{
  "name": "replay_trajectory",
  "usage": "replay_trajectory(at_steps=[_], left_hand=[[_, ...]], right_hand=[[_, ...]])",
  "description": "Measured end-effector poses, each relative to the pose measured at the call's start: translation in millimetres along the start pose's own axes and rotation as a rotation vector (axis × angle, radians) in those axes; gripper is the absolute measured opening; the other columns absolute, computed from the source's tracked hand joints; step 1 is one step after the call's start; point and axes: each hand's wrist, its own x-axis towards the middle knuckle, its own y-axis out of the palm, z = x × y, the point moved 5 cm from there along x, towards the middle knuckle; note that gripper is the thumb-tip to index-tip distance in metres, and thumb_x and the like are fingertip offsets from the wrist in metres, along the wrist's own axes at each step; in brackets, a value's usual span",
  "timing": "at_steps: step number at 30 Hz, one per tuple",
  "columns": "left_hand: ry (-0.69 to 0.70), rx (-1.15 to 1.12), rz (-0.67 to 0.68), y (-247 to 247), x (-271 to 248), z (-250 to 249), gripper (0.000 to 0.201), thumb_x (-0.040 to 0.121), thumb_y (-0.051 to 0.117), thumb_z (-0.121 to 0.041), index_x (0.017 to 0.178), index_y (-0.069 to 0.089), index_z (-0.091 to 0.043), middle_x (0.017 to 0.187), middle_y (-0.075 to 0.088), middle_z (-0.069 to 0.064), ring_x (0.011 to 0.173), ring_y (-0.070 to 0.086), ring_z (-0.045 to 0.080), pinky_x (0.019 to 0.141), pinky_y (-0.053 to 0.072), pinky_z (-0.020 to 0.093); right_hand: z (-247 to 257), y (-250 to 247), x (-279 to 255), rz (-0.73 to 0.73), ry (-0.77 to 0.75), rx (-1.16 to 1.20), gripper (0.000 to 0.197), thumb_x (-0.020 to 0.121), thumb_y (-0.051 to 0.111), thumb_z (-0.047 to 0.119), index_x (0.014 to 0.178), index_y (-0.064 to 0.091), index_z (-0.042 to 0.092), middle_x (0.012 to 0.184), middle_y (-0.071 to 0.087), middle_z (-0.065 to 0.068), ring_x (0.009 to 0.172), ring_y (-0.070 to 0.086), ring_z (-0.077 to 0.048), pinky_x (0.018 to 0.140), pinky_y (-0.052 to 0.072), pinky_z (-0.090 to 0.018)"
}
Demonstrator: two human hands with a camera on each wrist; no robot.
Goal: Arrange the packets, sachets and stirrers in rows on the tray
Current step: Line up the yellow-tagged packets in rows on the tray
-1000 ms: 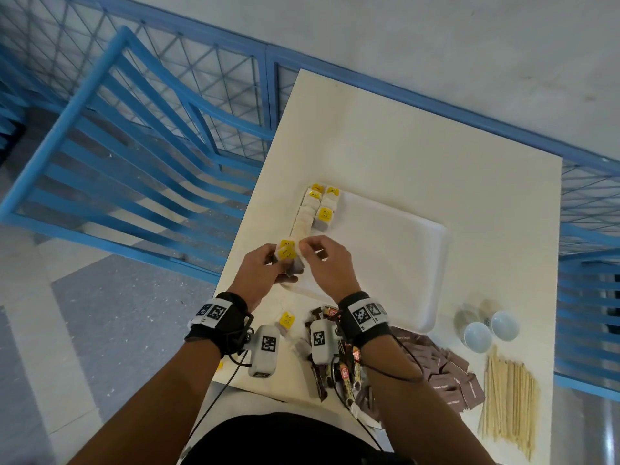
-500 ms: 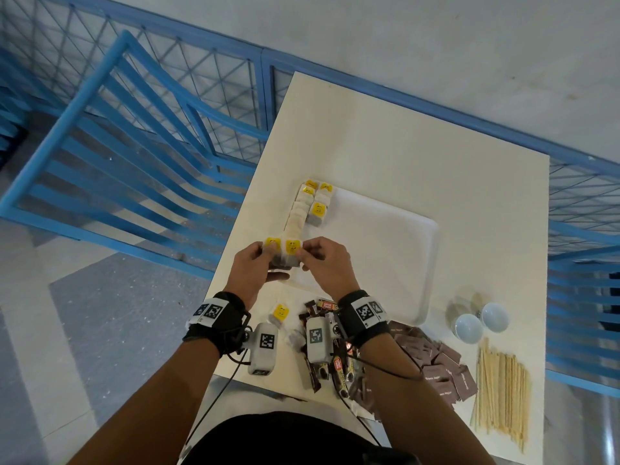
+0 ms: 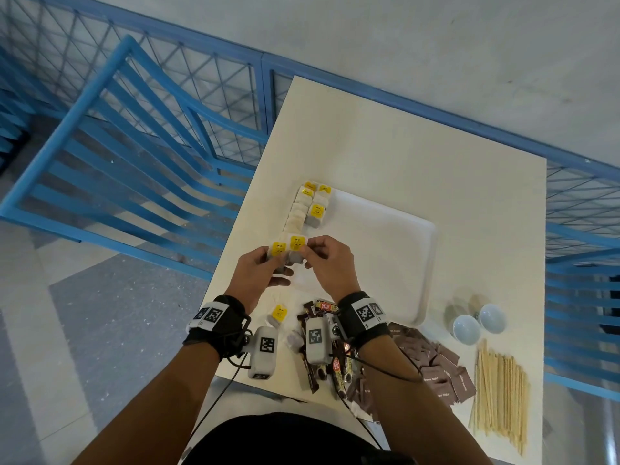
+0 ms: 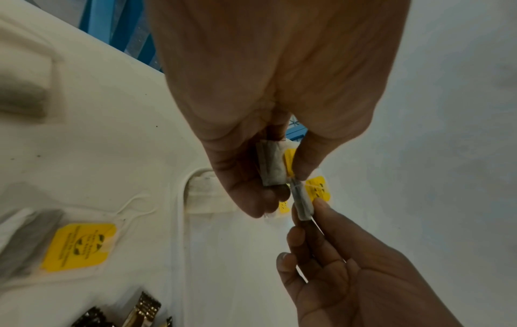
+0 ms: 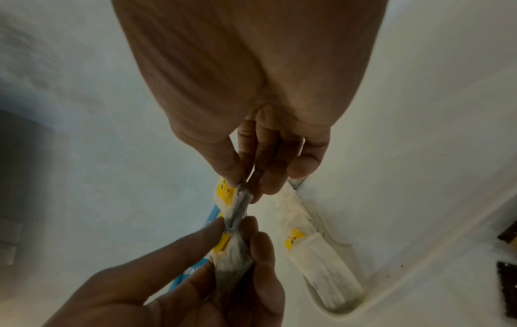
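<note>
Since a second ago the two hands have carried their tea bags slightly forward, so the yellow tags now sit side by side just at the near-left corner of the tray (image 3: pixel 419 263); half a second ago the pair looked much as it does now. The left hand (image 3: pixel 258 275) pinches one tea bag (image 3: pixel 278 249) between thumb and fingers; the right hand (image 3: pixel 330 263) pinches the other tea bag (image 3: pixel 297 245) between thumb and forefinger, its remaining fingers loosely bent; from the wrist views the two bags touch edge to edge, soft, crinkled white paper pouches with dark contents showing grey through them.

The tray is a white, smooth, rounded-corner rectangle with a low raised rim; along its left edge lies a double row of tea bags (image 3: pixel 310 206), flat white pouches with glossy square yellow tags. One loose tea bag (image 3: pixel 278 314) lies on the cream table (image 3: pixel 402 146) near the tray's near-left corner; beside it, near the tray's near edge, a heap of dark stick sachets (image 3: pixel 315 364); near the tray's near-right corner, flat brown paper packets (image 3: pixel 443 370), thin pale wooden stirrers (image 3: pixel 500 397) in a loose bundle, and two small round white bowls (image 3: pixel 476 325).
</note>
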Motion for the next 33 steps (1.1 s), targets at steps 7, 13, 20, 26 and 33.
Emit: replay_trajectory(at_steps=[7, 13, 20, 26, 33], left_hand=[[0.052, 0.024, 0.004, -6, 4, -1, 0.019, 0.089, 0.076, -0.004, 0.106, 0.069, -0.001, 0.089, 0.072, 0.013, 0.078, 0.068, 0.022, 0.074, 0.063, 0.036], [0.033, 0.056, 0.013, -8, 7, 3, 0.016, 0.091, 0.074, -0.002, 0.106, 0.068, -0.001, 0.086, 0.071, 0.01, 0.076, 0.069, 0.02, 0.076, 0.063, 0.037], [0.028, 0.012, -0.05, -13, 10, 4, 0.013, 0.094, 0.069, -0.001, 0.107, 0.07, -0.001, 0.089, 0.073, 0.013, 0.076, 0.069, 0.022, 0.071, 0.063, 0.034], [-0.052, -0.032, -0.023, -12, 12, 2, 0.018, 0.099, 0.059, -0.003, 0.113, 0.069, 0.001, 0.088, 0.069, 0.011, 0.074, 0.065, 0.023, 0.068, 0.059, 0.035], [-0.041, 0.094, -0.006, -11, 12, 6, 0.028, 0.09, 0.079, -0.019, 0.102, 0.071, 0.005, 0.08, 0.063, 0.011, 0.069, 0.062, 0.018, 0.067, 0.06, 0.036]], right_hand=[[2, -2, 3, -0.015, -0.01, -0.013, 0.004, 0.091, 0.074, 0.016, 0.09, 0.07, 0.017, 0.081, 0.075, -0.002, 0.065, 0.068, -0.007, 0.061, 0.052, -0.016], [2, -3, 5, -0.015, -0.009, -0.023, 0.007, 0.091, 0.074, 0.016, 0.088, 0.069, 0.021, 0.079, 0.075, 0.0, 0.064, 0.068, -0.009, 0.064, 0.055, -0.02], [3, -2, 7, -0.022, -0.001, -0.033, 0.006, 0.091, 0.074, 0.015, 0.088, 0.07, 0.019, 0.079, 0.074, 0.001, 0.063, 0.066, -0.005, 0.062, 0.053, -0.017], [2, -2, 7, -0.022, 0.011, -0.05, 0.012, 0.09, 0.074, 0.016, 0.085, 0.068, 0.025, 0.077, 0.073, 0.002, 0.061, 0.066, -0.006, 0.062, 0.051, -0.017], [8, -3, 6, -0.004, 0.011, -0.039, 0.018, 0.09, 0.074, 0.015, 0.081, 0.066, 0.029, 0.078, 0.073, 0.004, 0.064, 0.067, -0.008, 0.064, 0.053, -0.018]])
